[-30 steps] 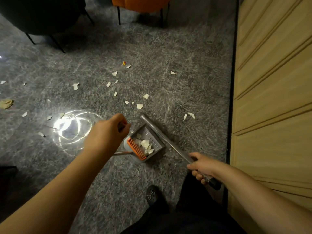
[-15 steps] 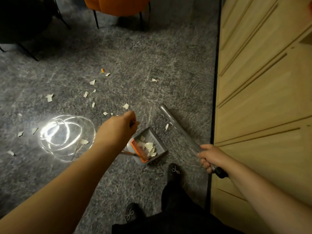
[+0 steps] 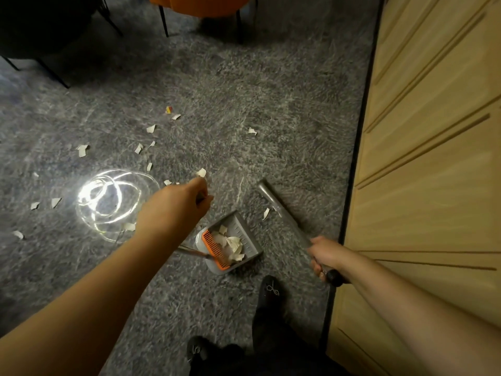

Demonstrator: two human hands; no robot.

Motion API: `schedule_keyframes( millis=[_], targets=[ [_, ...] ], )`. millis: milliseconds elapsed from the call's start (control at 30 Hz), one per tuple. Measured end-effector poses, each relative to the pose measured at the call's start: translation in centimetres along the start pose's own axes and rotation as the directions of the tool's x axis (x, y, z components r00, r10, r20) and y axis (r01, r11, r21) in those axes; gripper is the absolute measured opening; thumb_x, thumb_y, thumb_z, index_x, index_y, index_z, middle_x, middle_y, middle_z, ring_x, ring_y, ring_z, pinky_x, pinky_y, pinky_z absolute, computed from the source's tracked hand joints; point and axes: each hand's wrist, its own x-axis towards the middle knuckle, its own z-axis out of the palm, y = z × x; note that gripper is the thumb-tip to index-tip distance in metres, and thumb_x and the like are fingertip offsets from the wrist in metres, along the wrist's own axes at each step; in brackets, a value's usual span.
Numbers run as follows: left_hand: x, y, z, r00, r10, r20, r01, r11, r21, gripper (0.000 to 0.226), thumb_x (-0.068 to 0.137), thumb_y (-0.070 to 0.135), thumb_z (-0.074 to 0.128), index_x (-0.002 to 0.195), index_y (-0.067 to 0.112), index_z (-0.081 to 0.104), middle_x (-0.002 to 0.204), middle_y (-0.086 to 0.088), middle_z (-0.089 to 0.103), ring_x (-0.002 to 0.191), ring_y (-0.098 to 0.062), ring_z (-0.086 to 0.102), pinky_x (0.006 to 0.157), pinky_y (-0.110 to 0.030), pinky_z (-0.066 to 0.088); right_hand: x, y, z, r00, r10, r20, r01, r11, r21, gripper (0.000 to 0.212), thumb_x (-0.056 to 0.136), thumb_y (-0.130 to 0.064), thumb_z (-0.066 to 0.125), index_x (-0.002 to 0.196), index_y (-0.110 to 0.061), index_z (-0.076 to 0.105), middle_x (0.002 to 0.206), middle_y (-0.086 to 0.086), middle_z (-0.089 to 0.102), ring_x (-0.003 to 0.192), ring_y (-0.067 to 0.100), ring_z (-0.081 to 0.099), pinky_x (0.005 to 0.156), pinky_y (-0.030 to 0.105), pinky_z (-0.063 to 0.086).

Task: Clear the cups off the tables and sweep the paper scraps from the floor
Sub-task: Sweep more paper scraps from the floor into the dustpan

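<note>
A grey marbled floor (image 3: pixel 244 99) fills the view, with a wooden panelled wall (image 3: pixel 433 158) along its right side and an orange chair (image 3: pixel 200 6) at the top. The left hand (image 3: pixel 173 210) is curled round a thin handle above the grey dustpan (image 3: pixel 233 245), which holds crumpled scraps beside an orange comb. The right hand (image 3: pixel 325 257) grips the broom handle (image 3: pixel 282 213). Paper scraps (image 3: pixel 82 150) lie scattered over the floor to the left and ahead
</note>
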Motion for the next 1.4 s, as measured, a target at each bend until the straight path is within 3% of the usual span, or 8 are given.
schedule_keyframes(
  millis=[133, 433, 600, 767, 933, 1067, 1300, 1400],
  targets=[
    [0.7, -0.3, -0.1, 1.0, -0.008, 0.002, 0.008, 1.0, -0.013, 0.021, 0.092, 0.048, 0.057, 0.09, 0.027, 0.054, 0.064, 0.002, 0.058, 0.054, -0.021, 0.054, 0.047, -0.026, 0.042, -1.0, 0.7, 1.6, 0.999, 0.012, 0.037, -0.009, 0.996, -0.092, 0.039, 0.099, -0.011, 0.039, 0.137, -0.016, 0.032, 0.062, 0.007, 0.045, 0.048, 0.014, 0.042, 0.041, 0.024, 0.035],
    [-2.0, -1.7, 0.1, 1.0, -0.002, -0.02, 0.002, 1.0, -0.001, 0.022, 0.092, 0.048, 0.058, 0.09, 0.027, 0.053, 0.064, 0.001, 0.056, 0.054, -0.023, 0.054, 0.047, -0.026, 0.041, -3.7, 1.4, 4.9, 0.973, 0.075, 0.217, -0.08, 0.997, 0.013, 0.042, 0.1, -0.011, 0.04, 0.139, -0.022, 0.033, 0.057, 0.002, 0.043, 0.034, 0.007, 0.039, 0.036, 0.015, 0.032],
    [-5.3, -4.2, -0.6, 0.999, -0.049, -0.022, 0.046, 0.995, -0.092, 0.018, 0.09, 0.04, 0.064, 0.091, 0.024, 0.056, 0.067, 0.002, 0.059, 0.058, -0.023, 0.057, 0.05, -0.029, 0.044, -6.2, 1.6, 8.4, 0.986, 0.008, 0.168, -0.002, 0.999, -0.033, 0.05, 0.099, -0.012, 0.043, 0.145, -0.024, 0.027, 0.061, 0.004, 0.043, 0.033, 0.006, 0.038, 0.036, 0.015, 0.032],
    [-10.4, -8.6, -1.8, 0.975, -0.208, -0.072, 0.189, 0.958, -0.215, 0.017, 0.09, 0.042, 0.063, 0.091, 0.026, 0.058, 0.076, 0.0, 0.068, 0.067, -0.027, 0.062, 0.06, -0.038, 0.054, -8.0, 1.5, 12.6, 0.991, -0.052, 0.125, 0.058, 0.997, -0.051, 0.046, 0.099, -0.014, 0.042, 0.142, -0.025, 0.027, 0.061, 0.005, 0.043, 0.033, 0.007, 0.038, 0.037, 0.015, 0.032],
    [-15.7, -14.2, -3.9, 0.926, -0.352, -0.14, 0.308, 0.914, -0.263, 0.017, 0.089, 0.044, 0.063, 0.089, 0.028, 0.059, 0.079, 0.003, 0.069, 0.067, -0.025, 0.061, 0.055, -0.03, 0.044, -9.8, 0.9, 17.4, 0.985, -0.127, 0.118, 0.133, 0.99, -0.047, 0.031, 0.1, -0.013, 0.042, 0.13, -0.02, 0.04, 0.059, 0.004, 0.041, 0.033, 0.007, 0.035, 0.038, 0.015, 0.03],
    [-19.7, -19.6, -6.0, 0.875, -0.453, -0.173, 0.39, 0.869, -0.304, 0.016, 0.088, 0.043, 0.065, 0.085, 0.028, 0.06, 0.074, 0.004, 0.067, 0.063, -0.024, 0.057, 0.055, -0.028, 0.038, -10.7, -0.2, 21.4, 0.976, -0.172, 0.133, 0.171, 0.985, 0.022, 0.034, 0.1, -0.01, 0.04, 0.134, -0.013, 0.036, 0.055, 0.004, 0.036, 0.031, 0.007, 0.032, 0.036, 0.012, 0.028],
    [-24.9, -27.8, -7.2, 0.842, -0.515, -0.162, 0.467, 0.845, -0.26, 0.014, 0.083, 0.042, 0.071, 0.084, 0.033, 0.061, 0.066, 0.009, 0.06, 0.061, -0.019, 0.057, 0.056, -0.03, 0.044, -9.0, -3.2, 25.8, 0.969, -0.206, 0.137, 0.204, 0.979, 0.027, 0.028, 0.1, -0.007, 0.04, 0.127, -0.007, 0.034, 0.054, 0.005, 0.036, 0.029, 0.007, 0.031, 0.037, 0.012, 0.028],
    [-25.2, -30.0, -6.9, 0.841, -0.513, -0.17, 0.472, 0.85, -0.233, 0.014, 0.083, 0.04, 0.072, 0.085, 0.031, 0.063, 0.065, 0.004, 0.059, 0.062, -0.023, 0.058, 0.061, -0.034, 0.05, -7.4, -5.1, 26.5, 0.978, -0.175, 0.109, 0.172, 0.984, 0.037, 0.041, 0.1, -0.009, 0.041, 0.14, -0.017, 0.033, 0.057, 0.006, 0.038, 0.028, 0.008, 0.033, 0.036, 0.013, 0.029]
  ],
)
